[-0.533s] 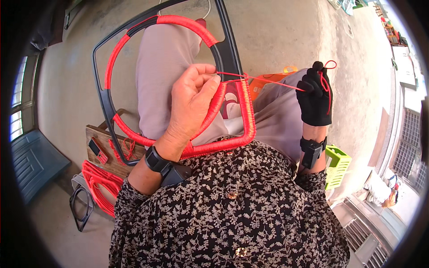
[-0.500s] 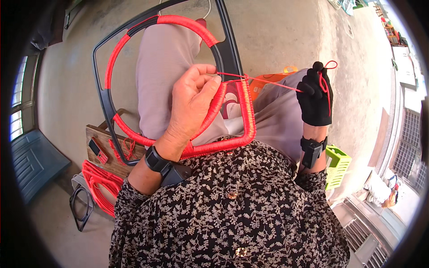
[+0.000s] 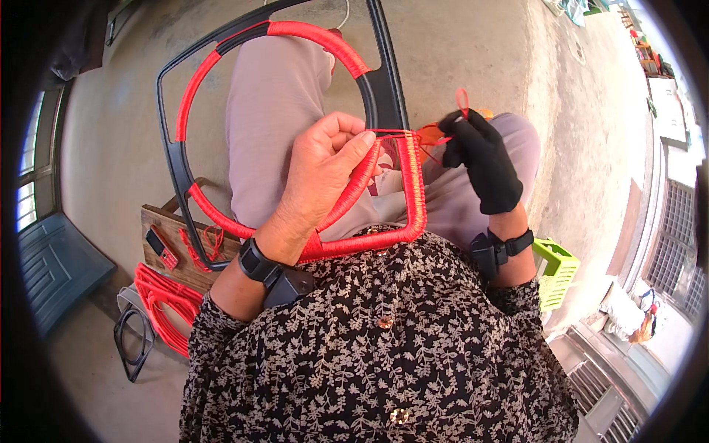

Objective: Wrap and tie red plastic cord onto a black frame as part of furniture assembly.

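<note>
A squarish black frame with a red cord-wrapped ring (image 3: 385,88) leans over the lap, sides pointing between 11 and 12 o'clock; its cropped top hides which axis is longer. The bare left hand (image 3: 325,159) is clamped at its right side; apart, at 3 o'clock, the black-gloved right hand (image 3: 484,162) pinches thin red cord (image 3: 462,100). A brown wooden counter (image 3: 170,220) crowds its lower corner at 8 o'clock; grey concrete floor (image 3: 458,52) spreads beyond toward 1.

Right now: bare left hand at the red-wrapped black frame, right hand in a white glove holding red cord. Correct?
One error: the glove on the right hand is black, not white, as the head view shows. The rest stands: the bare left hand is at the red-wrapped black frame, and the right holds red cord.
</note>
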Available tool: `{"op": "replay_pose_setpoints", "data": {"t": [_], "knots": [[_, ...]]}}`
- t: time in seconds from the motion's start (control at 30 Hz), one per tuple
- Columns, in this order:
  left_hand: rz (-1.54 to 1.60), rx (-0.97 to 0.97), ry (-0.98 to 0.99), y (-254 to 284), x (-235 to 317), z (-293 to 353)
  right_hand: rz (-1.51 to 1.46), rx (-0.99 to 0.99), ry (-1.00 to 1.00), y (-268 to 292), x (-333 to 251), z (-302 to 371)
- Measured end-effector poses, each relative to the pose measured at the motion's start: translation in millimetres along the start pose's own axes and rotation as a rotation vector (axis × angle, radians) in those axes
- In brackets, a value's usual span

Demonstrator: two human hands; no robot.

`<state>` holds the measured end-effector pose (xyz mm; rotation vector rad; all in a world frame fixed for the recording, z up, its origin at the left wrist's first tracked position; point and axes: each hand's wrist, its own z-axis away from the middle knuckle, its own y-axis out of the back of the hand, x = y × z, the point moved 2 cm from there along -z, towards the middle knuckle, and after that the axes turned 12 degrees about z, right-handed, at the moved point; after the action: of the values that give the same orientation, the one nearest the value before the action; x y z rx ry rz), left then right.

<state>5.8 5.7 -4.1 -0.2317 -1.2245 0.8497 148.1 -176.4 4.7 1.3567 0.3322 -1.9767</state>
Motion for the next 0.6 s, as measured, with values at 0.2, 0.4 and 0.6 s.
{"op": "replay_pose_setpoints", "data": {"t": [0.2,0.4,0.6], "knots": [[-0.026,0.004,0.029,-1,1,2,0.118,-0.35,-0.096,-35,-10,1],[0.122,0.055,0.101,-2,3,4,0.063,-0.27,-0.064,-10,14,-1],[0.195,-0.012,0.173,-4,-2,3,-0.511,-0.342,0.13,-26,-14,4]]}}
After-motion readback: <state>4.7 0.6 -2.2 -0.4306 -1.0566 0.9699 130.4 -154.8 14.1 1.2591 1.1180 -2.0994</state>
